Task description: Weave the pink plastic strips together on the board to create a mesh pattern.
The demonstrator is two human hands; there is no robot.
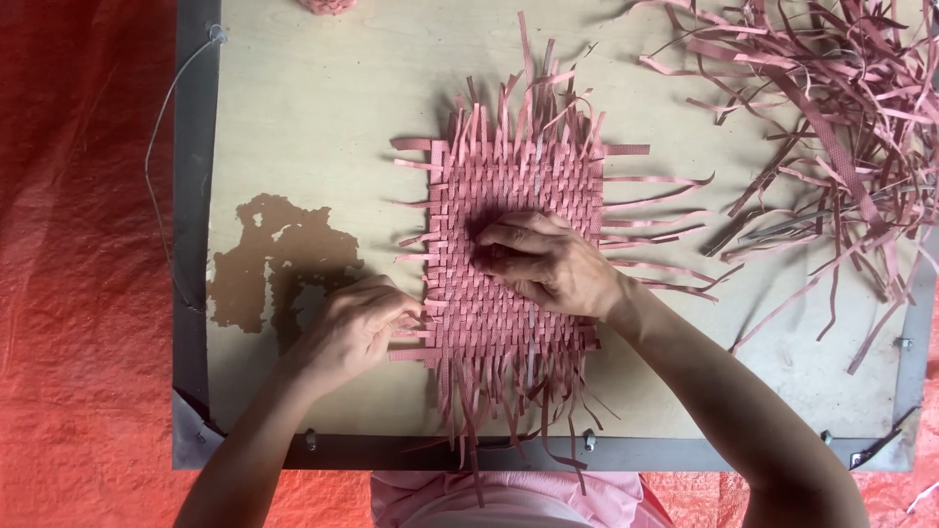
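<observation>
Overhead, from the head camera, one woven mat [509, 210] of dusty-pink flat strips lay near the middle of a pale wooden tabletop [323, 98]. The mat was roughly rectangular, its plaited centre tight, with loose strip ends sticking out on all four sides.

Two hands were on it, both the person's own. The right hand [548, 264] rested on top of the mat at its centre, palm down, fingers curled and pressing onto the weave; whether it pinched a single strip could not be told. The mat lay directly beneath this hand and spread beyond it on every side. The left hand [354, 328] was at the mat's lower left edge, fingertips closed in a pinch on a protruding strip end [409, 332], so the mat lay immediately to that hand's right, touching it.

One loose heap of spare strips [831, 127] of the same pink colour occupied the far right part of the tabletop, well apart from both hands; the strips in it were too tangled to count. One irregular brown patch [279, 259], where the surface layer was worn away, marked the tabletop just left of the mat and above the left hand. One grey metal frame [194, 196] bordered the tabletop, with several bolts showing along its near edge. Orange-red sheeting [78, 293] covered the ground around the frame. A small pink woven object [328, 5] was cut off at the top edge.
</observation>
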